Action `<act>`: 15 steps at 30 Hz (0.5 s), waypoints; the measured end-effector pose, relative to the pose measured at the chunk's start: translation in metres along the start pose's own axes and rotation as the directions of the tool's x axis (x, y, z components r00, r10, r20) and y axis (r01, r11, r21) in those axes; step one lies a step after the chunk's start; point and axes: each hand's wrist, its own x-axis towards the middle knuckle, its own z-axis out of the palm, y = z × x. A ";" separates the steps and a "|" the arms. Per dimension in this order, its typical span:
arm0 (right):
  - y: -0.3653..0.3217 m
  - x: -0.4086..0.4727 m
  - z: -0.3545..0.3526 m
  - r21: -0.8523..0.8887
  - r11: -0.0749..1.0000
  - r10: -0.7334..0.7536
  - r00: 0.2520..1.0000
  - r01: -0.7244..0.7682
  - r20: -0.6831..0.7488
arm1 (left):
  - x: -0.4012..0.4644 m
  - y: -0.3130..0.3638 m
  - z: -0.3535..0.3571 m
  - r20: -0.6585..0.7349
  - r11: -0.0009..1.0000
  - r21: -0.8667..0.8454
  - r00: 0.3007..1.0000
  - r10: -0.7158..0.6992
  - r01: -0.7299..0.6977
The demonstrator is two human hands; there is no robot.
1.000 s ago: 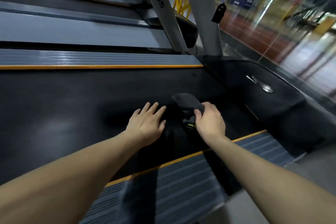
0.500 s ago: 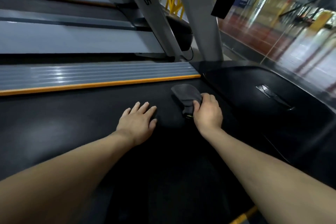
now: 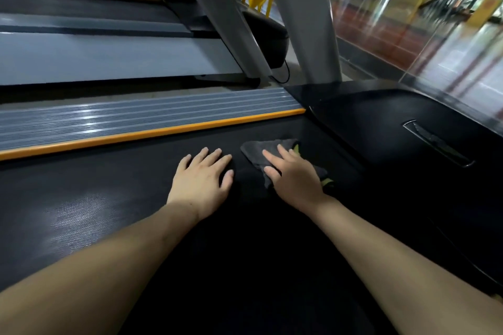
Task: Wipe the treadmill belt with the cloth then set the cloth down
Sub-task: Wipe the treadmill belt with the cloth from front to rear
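Observation:
The black treadmill belt (image 3: 114,198) fills the lower part of the head view. A dark grey cloth (image 3: 257,153) with a yellow-green edge lies flat on the belt close to the front motor cover. My right hand (image 3: 292,178) presses on the cloth with its fingers straight and spread. My left hand (image 3: 202,181) rests flat on the bare belt just left of the cloth, fingers extended, touching only the belt.
A grey ribbed side rail (image 3: 136,119) with an orange strip (image 3: 152,133) borders the belt's far side. The black motor cover (image 3: 408,139) rises at the right. Two grey uprights (image 3: 304,22) stand behind it, with another treadmill (image 3: 95,60) beyond and a glass wall on the right.
My right hand has gone from gripping the bunched cloth to pressing it flat with straight fingers, nearer the motor cover. Both hands shifted forward along the belt.

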 end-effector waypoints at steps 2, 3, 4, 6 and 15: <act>0.004 0.003 0.009 0.028 0.999 -0.022 0.997 0.024 -0.077 | 0.006 -0.001 0.000 0.018 1.000 0.016 1.000 -0.001 0.000; 0.008 0.010 0.010 0.054 0.998 -0.028 0.996 0.033 -0.089 | 0.010 -0.002 -0.001 0.023 1.000 0.021 1.000 0.003 -0.004; 0.013 0.019 0.008 0.077 0.997 -0.023 0.996 0.029 -0.082 | 0.015 -0.003 -0.004 0.017 1.000 0.026 1.000 0.009 -0.010; 0.030 0.044 0.005 0.072 0.997 0.006 0.999 -0.003 -0.043 | 0.021 -0.007 -0.008 -0.014 0.999 0.039 1.000 0.028 -0.028; 0.046 0.098 0.007 0.104 0.979 0.196 0.948 -0.175 -0.250 | 0.018 -0.015 0.001 -0.120 1.000 0.001 0.992 0.028 -0.028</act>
